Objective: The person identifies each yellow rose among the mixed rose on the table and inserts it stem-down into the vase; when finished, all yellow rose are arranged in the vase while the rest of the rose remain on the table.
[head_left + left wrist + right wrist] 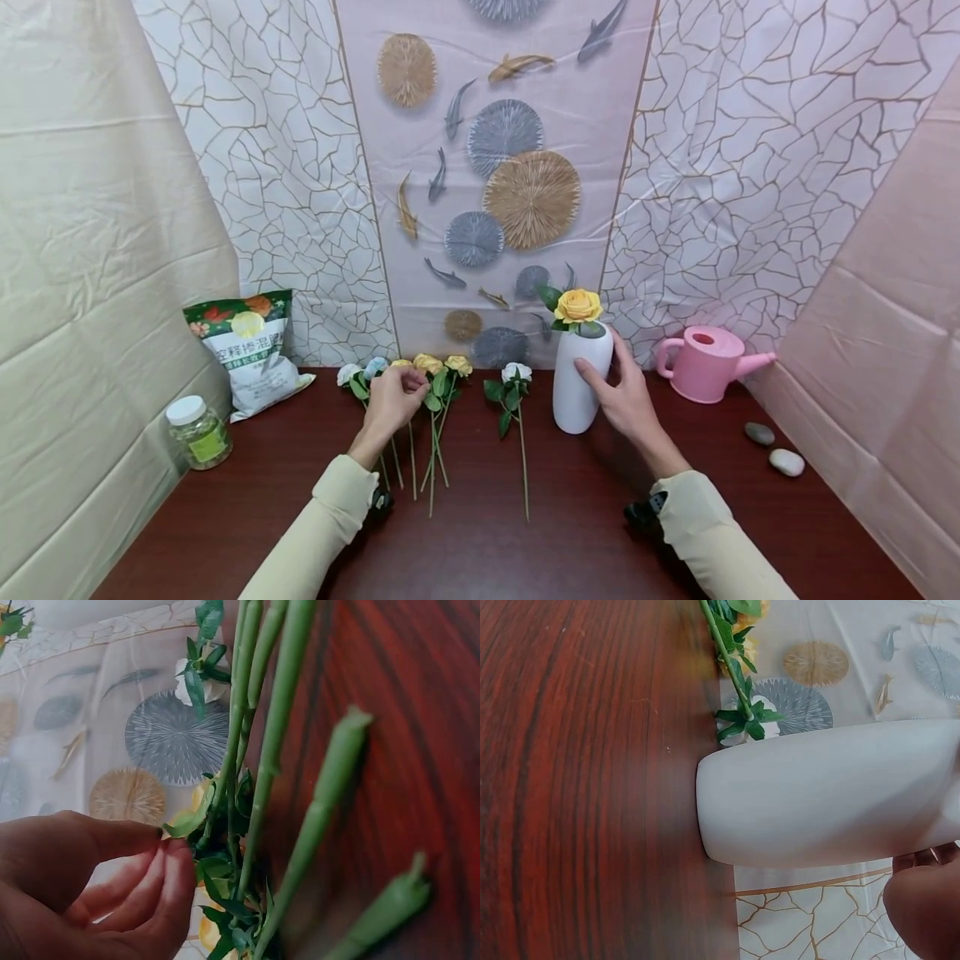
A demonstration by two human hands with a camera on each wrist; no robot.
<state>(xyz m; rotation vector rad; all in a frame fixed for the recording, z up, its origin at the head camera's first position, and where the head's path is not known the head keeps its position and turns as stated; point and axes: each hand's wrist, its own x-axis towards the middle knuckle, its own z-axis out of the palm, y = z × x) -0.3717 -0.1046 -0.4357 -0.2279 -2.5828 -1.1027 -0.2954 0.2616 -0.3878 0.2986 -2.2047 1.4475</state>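
Picking-out step, I'd judge: my left hand [396,397] pinches a pointed green leaf [192,819] (delicate grip!), right hand [628,402] holds the tall white vase [573,392]; lift gently next.

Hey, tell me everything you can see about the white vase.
The white vase is tall and plain, with rounded sides, a smooth surface that looks ceramic, and a round opening on top. A yellow rose with green leaves shows at its mouth. The right hand grips its side, thumb across the front. It is roughly upright over the dark red table, between a white flower and the pink watering can; whether its base rests on it is hard to tell.
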